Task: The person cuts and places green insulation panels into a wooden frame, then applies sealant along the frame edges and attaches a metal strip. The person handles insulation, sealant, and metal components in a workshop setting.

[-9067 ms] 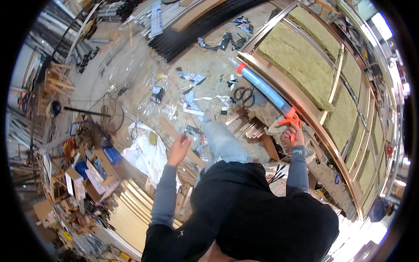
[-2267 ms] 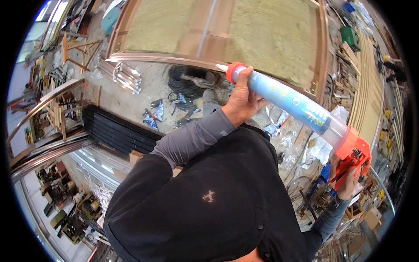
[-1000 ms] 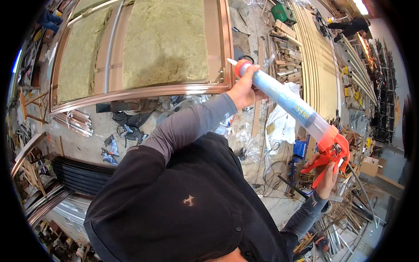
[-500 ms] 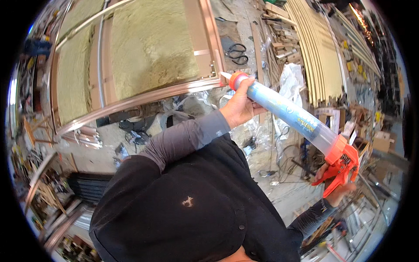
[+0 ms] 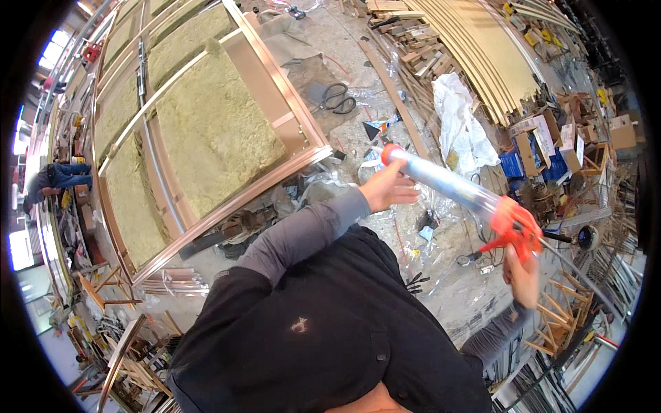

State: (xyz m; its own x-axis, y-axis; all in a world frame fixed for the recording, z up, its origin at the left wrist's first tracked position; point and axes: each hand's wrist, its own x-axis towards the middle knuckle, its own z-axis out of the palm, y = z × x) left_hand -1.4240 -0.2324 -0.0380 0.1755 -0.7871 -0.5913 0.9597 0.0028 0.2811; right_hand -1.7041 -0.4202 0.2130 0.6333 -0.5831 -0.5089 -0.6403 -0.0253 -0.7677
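Observation:
An orange-ended caulking gun (image 5: 451, 182) with a clear barrel and a blue-white sealant pack inside slants across in front of me. My left hand (image 5: 387, 188) holds its front end just behind the orange cap, thumb on the barrel and fingers under it. Around the orange trigger handle (image 5: 518, 237) closes my right hand (image 5: 523, 277), slightly blurred. The nozzle points up and left, apart from the near corner of a copper-coloured metal frame (image 5: 227, 206). Yellowish insulation slabs (image 5: 213, 127) fill that frame.
Black-handled scissors (image 5: 337, 98) lie beyond the nozzle. White plastic sheeting (image 5: 460, 124), wood offcuts (image 5: 420, 51) and long yellow boards (image 5: 482, 48) are at the far right. Cardboard boxes (image 5: 540, 138) stand at right. Another person (image 5: 62, 177) is at the far left.
The nozzle has come away from the frame's corner. The view has shifted, showing more of the frame. My left hand's fingers look looser on the barrel; both hands stay on the caulking gun.

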